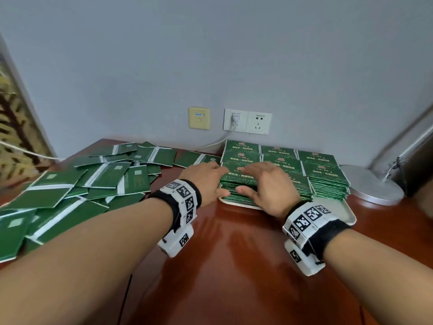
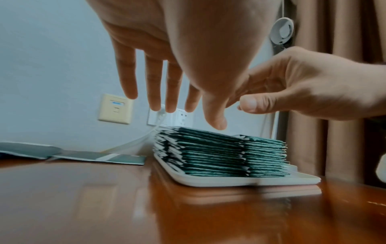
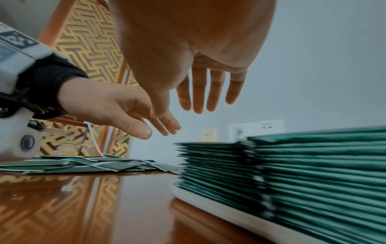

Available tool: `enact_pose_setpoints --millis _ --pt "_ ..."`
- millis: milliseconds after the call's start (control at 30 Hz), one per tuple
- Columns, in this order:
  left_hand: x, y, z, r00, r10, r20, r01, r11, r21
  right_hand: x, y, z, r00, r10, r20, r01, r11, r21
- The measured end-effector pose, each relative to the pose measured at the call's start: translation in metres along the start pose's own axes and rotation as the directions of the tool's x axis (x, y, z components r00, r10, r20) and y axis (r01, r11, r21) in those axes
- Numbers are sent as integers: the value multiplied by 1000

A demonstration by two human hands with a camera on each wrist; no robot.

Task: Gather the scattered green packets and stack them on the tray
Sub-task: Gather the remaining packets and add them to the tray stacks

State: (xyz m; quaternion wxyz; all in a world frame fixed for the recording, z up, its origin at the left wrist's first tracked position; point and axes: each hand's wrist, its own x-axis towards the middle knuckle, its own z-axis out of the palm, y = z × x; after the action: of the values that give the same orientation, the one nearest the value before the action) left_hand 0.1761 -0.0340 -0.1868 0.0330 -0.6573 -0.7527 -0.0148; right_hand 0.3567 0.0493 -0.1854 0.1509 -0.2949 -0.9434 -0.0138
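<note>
While over the stacks: both hands spread, holding nothing
Left hand (image 1: 206, 181): frame centre
Right hand (image 1: 271, 188): beside it
Tray (image 1: 349, 216): centre right
Loose packets (image 1: 77, 186): left

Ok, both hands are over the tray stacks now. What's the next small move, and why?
Probably swing the left hand back to the scattered packets and pick some up. Both it and the right hand are open and hold nothing above the stacked packets, and many still lie loose.
</note>
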Motion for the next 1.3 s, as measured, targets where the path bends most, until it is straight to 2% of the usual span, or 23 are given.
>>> enact_pose_setpoints --millis 100,200,333,467,567,700,833,933,1000,1067,1167,1233,1300 --pt "-37 -32 1 995 -97 24 96 995 28 14 -48 6 994 -100 37 100 995 11" --pt "-79 -69 -1 966 -245 88 240 969 66 29 -99 17 970 -199 136 197 980 26" --pt "-139 -116 -1 891 -427 153 412 903 117 42 -168 32 914 -305 267 303 952 51" --pt "-189 -151 8 788 -575 220 544 818 190 51 -220 53 853 -373 364 367 926 89" --pt "-212 -168 15 726 -624 288 588 781 209 54 -249 65 808 -414 420 415 905 94" --pt "-230 -184 23 687 -654 319 620 755 214 57 -269 78 758 -423 497 440 893 89" --pt "-243 -194 24 600 -728 333 711 675 196 62 -283 79 736 -464 493 474 873 115" --pt "-251 -201 26 547 -761 348 769 621 149 61 -301 82 696 -516 500 539 835 111" --pt "-256 -202 27 554 -756 349 767 626 140 57 -311 88 658 -532 533 572 813 106" --pt "-260 -199 26 597 -729 334 733 665 143 55 -317 93 632 -545 551 593 798 108" --pt "-264 -191 21 663 -688 297 677 719 154 55 -321 91 652 -592 474 633 769 91" --pt "-265 -187 20 706 -651 278 648 753 118 54 -322 85 671 -624 401 663 747 54" --pt "-264 -184 21 751 -603 268 612 789 59 52 -322 80 691 -615 380 660 751 13"
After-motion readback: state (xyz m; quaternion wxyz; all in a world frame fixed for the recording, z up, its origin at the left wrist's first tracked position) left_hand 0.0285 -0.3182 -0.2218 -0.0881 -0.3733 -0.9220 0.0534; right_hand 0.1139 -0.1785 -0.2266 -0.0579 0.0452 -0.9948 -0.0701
